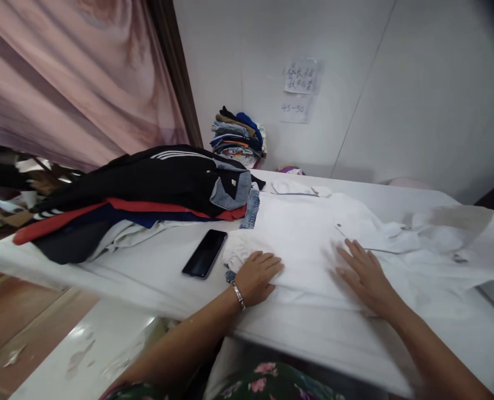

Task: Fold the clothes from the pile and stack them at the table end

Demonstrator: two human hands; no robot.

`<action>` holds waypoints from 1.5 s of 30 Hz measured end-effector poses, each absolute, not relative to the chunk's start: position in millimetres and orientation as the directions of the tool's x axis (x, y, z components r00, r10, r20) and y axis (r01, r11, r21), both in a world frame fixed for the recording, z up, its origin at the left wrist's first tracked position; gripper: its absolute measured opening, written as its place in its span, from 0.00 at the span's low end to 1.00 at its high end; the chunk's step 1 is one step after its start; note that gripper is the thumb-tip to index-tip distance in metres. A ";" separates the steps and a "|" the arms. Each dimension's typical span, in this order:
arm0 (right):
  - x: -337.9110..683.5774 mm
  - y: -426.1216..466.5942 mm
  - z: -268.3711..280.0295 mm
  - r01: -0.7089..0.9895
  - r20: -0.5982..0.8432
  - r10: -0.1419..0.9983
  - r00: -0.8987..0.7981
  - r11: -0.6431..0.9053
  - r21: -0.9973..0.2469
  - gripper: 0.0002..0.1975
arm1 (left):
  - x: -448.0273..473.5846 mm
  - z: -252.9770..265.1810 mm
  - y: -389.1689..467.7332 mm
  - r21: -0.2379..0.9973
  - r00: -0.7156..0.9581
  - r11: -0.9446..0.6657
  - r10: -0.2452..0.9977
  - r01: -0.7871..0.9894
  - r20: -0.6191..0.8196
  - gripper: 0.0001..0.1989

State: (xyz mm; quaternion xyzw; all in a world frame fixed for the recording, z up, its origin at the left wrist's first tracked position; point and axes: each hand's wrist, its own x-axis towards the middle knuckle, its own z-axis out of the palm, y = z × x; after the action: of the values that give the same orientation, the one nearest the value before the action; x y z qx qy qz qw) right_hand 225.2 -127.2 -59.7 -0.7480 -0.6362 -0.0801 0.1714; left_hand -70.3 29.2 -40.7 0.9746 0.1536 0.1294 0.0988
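Note:
A white garment point(300, 244) lies spread across the white table, its loose part reaching to the right. Flat on its left side, near a gathered edge, rests my left hand point(258, 276), fingers stretched out and holding nothing. My right hand point(363, 275) is on or just over the garment's middle, fingers apart and slightly blurred, close to a small metal snap or button point(339, 225). A strip of blue denim point(252, 208) shows at the garment's left edge; how far it runs underneath is hidden.
Left of the garment lies a black phone point(205, 254). Behind it is a heap of clothes point(167, 180), black, red and navy. A folded clothes stack point(238, 136) stands by the wall, below handwritten paper notes point(300, 78). A pink curtain point(84, 72) hangs at left.

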 end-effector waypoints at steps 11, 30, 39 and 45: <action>216.8 -114.6 -99.3 0.991 0.224 0.970 0.094 -0.069 -0.114 0.26 | -91.7 -31.1 25.5 0.185 0.681 -0.786 0.608 0.590 0.408 0.27; 216.7 -111.6 -86.8 0.965 0.345 0.918 0.194 -0.116 -0.235 0.25 | -88.3 13.2 112.3 0.464 0.530 -0.504 0.844 0.728 0.085 0.26; 219.7 -110.8 -91.6 0.964 0.246 0.952 0.180 -0.121 -0.237 0.24 | -31.6 -11.3 199.1 0.383 0.329 -0.252 0.933 0.889 -0.149 0.20; 215.5 -111.0 -85.1 0.960 0.258 0.946 0.194 -0.129 -0.249 0.22 | -22.8 -25.1 205.2 0.398 0.329 -0.236 0.927 0.886 -0.183 0.18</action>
State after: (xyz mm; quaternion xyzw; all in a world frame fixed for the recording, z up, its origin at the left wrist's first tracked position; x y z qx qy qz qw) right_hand 215.5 -111.0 -85.1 -0.7511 -0.6345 -0.0188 0.1814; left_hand -22.8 205.2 -25.1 0.7848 0.5775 0.0456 0.2203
